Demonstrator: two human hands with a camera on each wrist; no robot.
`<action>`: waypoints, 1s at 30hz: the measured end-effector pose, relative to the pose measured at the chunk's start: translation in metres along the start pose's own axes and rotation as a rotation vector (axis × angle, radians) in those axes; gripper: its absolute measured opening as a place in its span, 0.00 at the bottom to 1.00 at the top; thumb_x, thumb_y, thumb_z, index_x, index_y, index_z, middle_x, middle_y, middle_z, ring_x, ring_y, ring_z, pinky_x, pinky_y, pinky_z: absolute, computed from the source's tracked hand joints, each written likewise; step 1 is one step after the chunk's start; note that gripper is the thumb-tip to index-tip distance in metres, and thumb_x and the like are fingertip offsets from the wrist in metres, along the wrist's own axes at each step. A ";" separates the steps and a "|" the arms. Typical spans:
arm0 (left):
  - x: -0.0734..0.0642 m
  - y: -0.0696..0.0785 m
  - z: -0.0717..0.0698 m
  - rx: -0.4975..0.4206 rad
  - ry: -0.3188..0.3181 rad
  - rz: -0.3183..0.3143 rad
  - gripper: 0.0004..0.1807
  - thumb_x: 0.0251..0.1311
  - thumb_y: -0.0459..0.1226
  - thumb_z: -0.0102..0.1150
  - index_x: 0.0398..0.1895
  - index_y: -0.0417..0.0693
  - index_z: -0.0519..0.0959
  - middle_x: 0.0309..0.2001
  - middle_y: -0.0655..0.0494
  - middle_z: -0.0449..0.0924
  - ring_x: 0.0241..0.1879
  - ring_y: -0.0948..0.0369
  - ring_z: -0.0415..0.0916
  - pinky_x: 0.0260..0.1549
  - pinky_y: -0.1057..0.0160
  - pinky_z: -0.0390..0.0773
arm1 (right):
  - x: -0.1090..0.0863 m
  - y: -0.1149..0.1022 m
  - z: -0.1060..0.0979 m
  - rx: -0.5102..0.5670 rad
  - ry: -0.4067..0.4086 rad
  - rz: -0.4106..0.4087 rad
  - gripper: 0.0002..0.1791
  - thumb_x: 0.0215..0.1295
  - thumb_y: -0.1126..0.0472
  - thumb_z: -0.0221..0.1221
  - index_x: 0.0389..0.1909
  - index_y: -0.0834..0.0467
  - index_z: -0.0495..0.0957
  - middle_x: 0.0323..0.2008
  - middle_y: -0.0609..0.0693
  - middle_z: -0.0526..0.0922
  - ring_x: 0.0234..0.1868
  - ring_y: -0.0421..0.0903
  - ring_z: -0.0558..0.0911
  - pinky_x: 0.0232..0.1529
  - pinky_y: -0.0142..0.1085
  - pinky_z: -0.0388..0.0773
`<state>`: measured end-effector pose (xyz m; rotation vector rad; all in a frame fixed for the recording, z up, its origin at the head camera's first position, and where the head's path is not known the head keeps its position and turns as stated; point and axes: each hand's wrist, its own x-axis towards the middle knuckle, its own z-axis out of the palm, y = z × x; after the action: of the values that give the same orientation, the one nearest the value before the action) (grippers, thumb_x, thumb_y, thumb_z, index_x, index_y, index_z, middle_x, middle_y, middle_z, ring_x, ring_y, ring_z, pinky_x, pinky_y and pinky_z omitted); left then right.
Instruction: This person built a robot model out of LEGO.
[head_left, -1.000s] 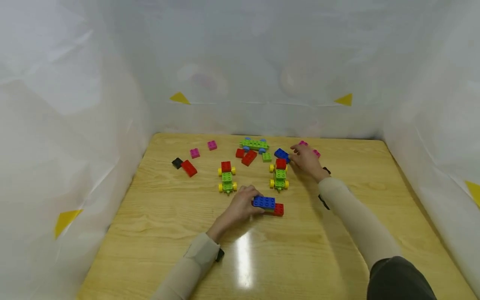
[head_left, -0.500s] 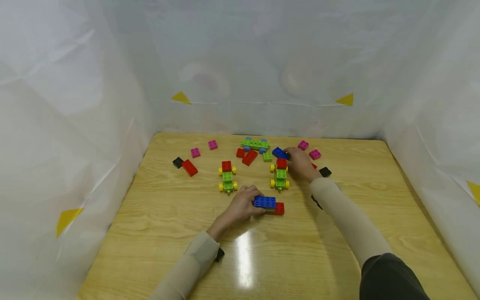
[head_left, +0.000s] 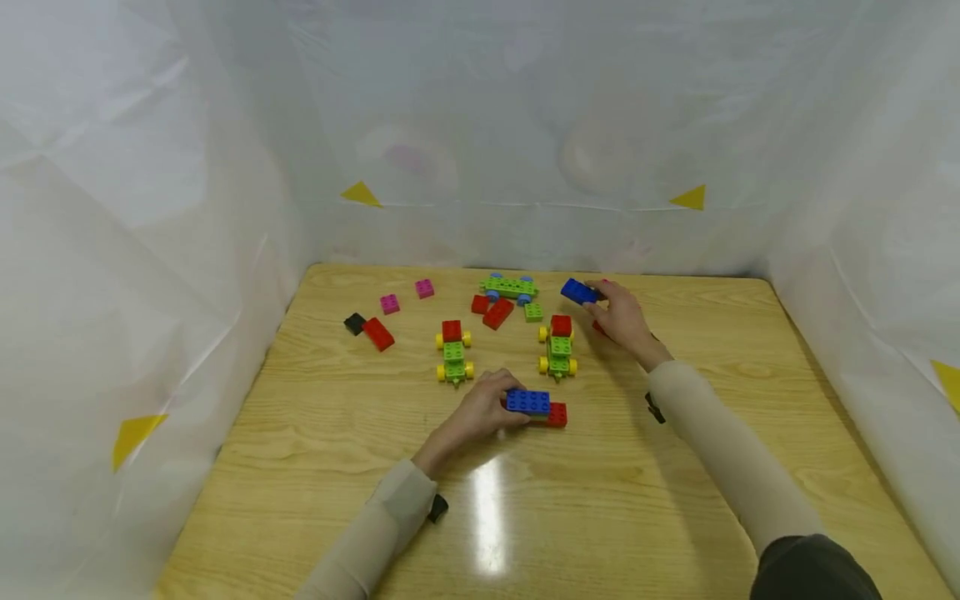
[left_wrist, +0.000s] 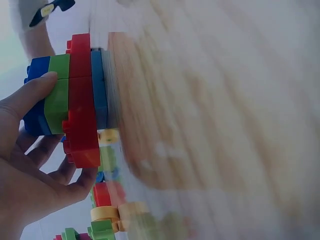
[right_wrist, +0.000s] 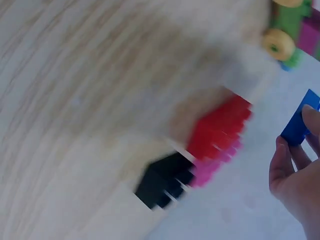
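My left hand [head_left: 483,408] grips a brick stack [head_left: 528,403] near the table's middle. In the left wrist view, the layers run blue, green, red and blue, with the thumb [left_wrist: 35,92] on the green layer and fingers along the other side. Red bricks [left_wrist: 82,142] stick out past the upper layers. At the back right, my right hand [head_left: 624,321] pinches a blue brick [head_left: 579,292] between thumb and fingers, apparently off the table. That blue brick [right_wrist: 296,125] shows at the right edge of the right wrist view.
Two wheeled builds, one on the left [head_left: 453,354] and one on the right [head_left: 559,348], stand beyond the stack. Behind them lie a green wheeled base [head_left: 508,287], red bricks [head_left: 498,314] and a green brick [head_left: 533,312]. A red brick [head_left: 378,334] and pink bricks [head_left: 389,304] lie left.
My right hand reached left to the blue brick, took hold of it, and has moved it to the right and farther back. The left hand keeps its grip on the stack.
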<state>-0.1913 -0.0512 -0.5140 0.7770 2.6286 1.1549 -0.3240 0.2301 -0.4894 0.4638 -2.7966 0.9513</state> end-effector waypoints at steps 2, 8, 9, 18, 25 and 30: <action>0.000 -0.002 0.000 -0.015 0.000 -0.001 0.21 0.52 0.44 0.72 0.48 0.48 0.80 0.42 0.61 0.75 0.44 0.61 0.67 0.44 0.64 0.70 | -0.006 -0.007 -0.009 -0.003 0.088 -0.064 0.24 0.64 0.65 0.61 0.61 0.64 0.72 0.51 0.65 0.77 0.45 0.58 0.77 0.38 0.49 0.74; -0.001 -0.007 0.000 -0.062 0.002 -0.015 0.20 0.51 0.43 0.72 0.47 0.48 0.80 0.42 0.62 0.75 0.44 0.61 0.67 0.44 0.64 0.70 | -0.034 -0.047 -0.025 0.059 0.178 -0.271 0.23 0.62 0.65 0.64 0.58 0.63 0.76 0.49 0.61 0.79 0.44 0.55 0.77 0.38 0.47 0.75; -0.001 -0.007 -0.001 -0.067 0.001 -0.014 0.20 0.51 0.43 0.72 0.47 0.48 0.80 0.42 0.61 0.75 0.44 0.61 0.67 0.44 0.64 0.70 | -0.041 -0.056 -0.025 0.071 0.164 -0.299 0.23 0.61 0.65 0.64 0.58 0.62 0.76 0.49 0.60 0.80 0.45 0.54 0.78 0.41 0.48 0.76; 0.001 -0.006 0.001 -0.160 -0.016 0.006 0.22 0.53 0.40 0.71 0.51 0.45 0.78 0.48 0.56 0.76 0.46 0.60 0.70 0.44 0.64 0.74 | -0.094 -0.111 -0.010 0.072 -0.029 -0.474 0.26 0.56 0.69 0.67 0.58 0.57 0.78 0.49 0.54 0.78 0.49 0.51 0.76 0.44 0.45 0.79; 0.001 -0.007 0.003 -0.262 -0.031 -0.005 0.30 0.53 0.37 0.71 0.60 0.47 0.73 0.53 0.55 0.75 0.53 0.59 0.72 0.51 0.61 0.74 | -0.116 -0.114 0.004 0.037 -0.115 -0.524 0.24 0.58 0.65 0.67 0.57 0.55 0.79 0.47 0.53 0.78 0.48 0.50 0.77 0.45 0.45 0.78; 0.000 -0.009 0.002 -0.258 -0.003 0.006 0.19 0.52 0.39 0.72 0.47 0.48 0.79 0.43 0.58 0.75 0.46 0.61 0.72 0.47 0.62 0.74 | -0.123 -0.109 0.010 0.031 -0.121 -0.523 0.22 0.56 0.66 0.68 0.54 0.55 0.80 0.46 0.53 0.79 0.47 0.49 0.77 0.45 0.45 0.78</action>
<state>-0.1940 -0.0545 -0.5219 0.7342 2.4084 1.4551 -0.1723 0.1714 -0.4647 1.2146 -2.5431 0.8623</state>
